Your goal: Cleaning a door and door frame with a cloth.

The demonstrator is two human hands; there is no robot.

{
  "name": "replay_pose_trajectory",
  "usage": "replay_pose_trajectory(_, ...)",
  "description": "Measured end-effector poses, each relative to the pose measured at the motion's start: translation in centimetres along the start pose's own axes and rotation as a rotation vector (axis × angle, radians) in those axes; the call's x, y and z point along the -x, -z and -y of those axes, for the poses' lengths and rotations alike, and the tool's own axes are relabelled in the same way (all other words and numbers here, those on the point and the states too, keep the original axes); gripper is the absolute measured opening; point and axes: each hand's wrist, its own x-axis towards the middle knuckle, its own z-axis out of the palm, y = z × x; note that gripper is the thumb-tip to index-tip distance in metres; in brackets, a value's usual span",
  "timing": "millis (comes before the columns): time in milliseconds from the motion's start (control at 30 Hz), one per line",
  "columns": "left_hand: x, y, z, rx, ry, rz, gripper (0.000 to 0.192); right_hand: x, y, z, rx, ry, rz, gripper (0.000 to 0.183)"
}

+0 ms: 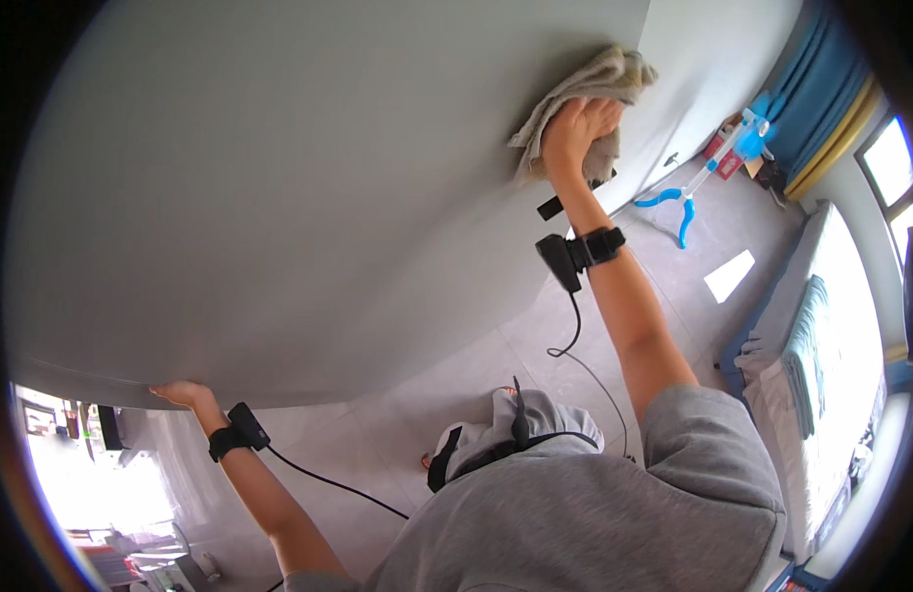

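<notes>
A large smooth grey panel, likely a door (279,192), fills the upper left of the head view. My right hand (578,133) presses a beige towel (608,70) against it near its right edge, with the towel bunched above and around the fingers. Just below the towel, a black bar-shaped fitting (549,209) shows beside my wrist, partly hidden by the arm. My left hand (184,394) touches the panel's lower left edge. Some of its fingers are hard to make out, so its grip is unclear.
A blue and white stand fan (682,196) stands by the wall, near blue curtains (826,89) and a red box (725,161). A bed (767,385) is at right. Black cables (338,485) trail from both wrist devices. A cluttered area (138,555) lies at lower left.
</notes>
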Motion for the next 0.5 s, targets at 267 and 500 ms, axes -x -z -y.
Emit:
replay_pose_trajectory(267,2.1,-1.2,-1.1,-0.081,-0.028,-0.079,0.054,4.2,-1.2,1.9,-0.169,-0.408,-0.036,0.054)
replay_pose_trajectory(500,-3.3,2.2,3.1,-0.147,-0.129,-0.125,0.054,13.7,-0.7,11.2,-0.272,-0.172,0.068,0.061)
